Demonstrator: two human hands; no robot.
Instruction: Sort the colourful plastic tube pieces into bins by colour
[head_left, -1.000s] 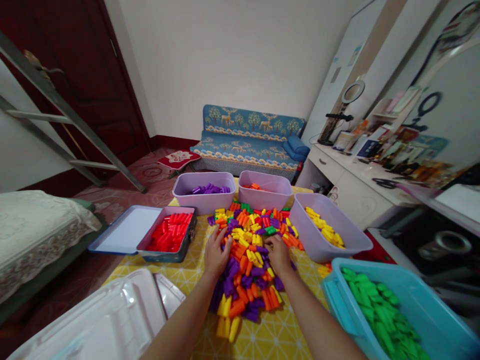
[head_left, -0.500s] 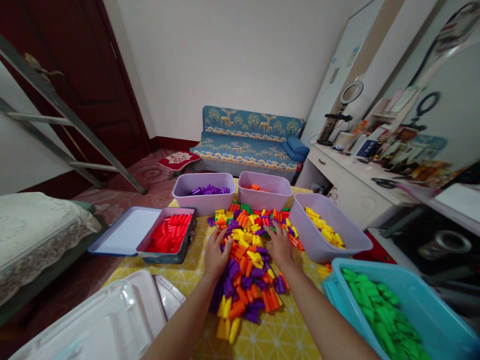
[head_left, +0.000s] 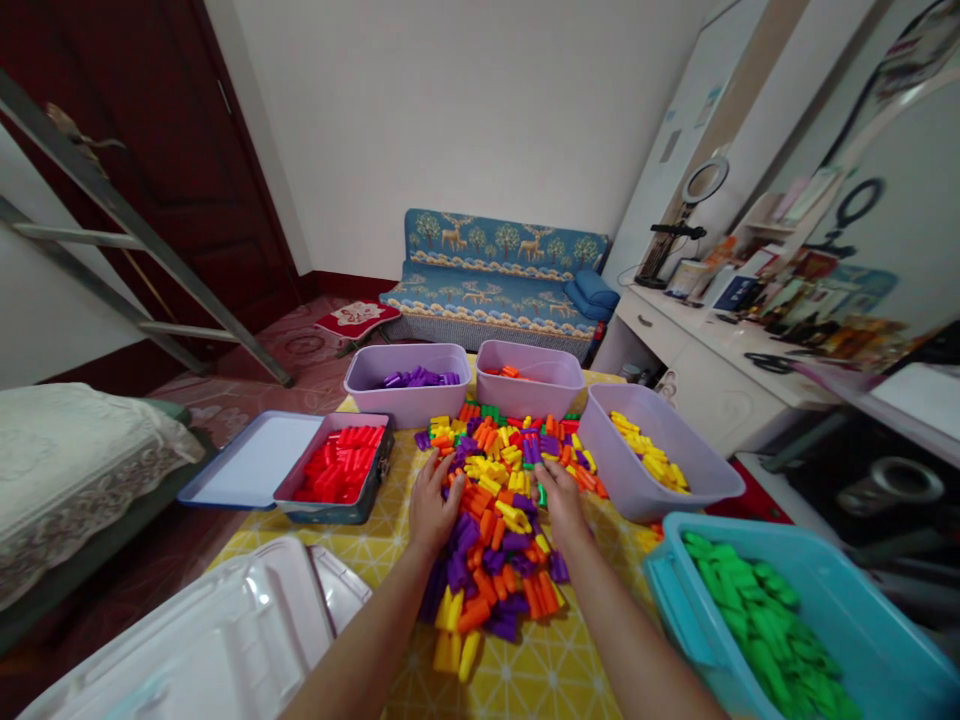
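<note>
A heap of small plastic blocks in purple, orange, yellow, red and green lies on a yellow tablecloth. My left hand rests flat on the left side of the heap, fingers stretched out and empty. My right hand is on the heap's right side with its fingers curled. A small green block shows at its thumb and appears pinched there.
Around the heap stand a lilac bin with purple blocks, one with orange blocks, one with yellow blocks, a blue bin of green blocks and a tin of red blocks with its open lid. A clear plastic lid lies near left.
My right hand reached forward to the green blocks in the far part of the heap, then drew back with its fingers curled. My left hand stayed in place.
</note>
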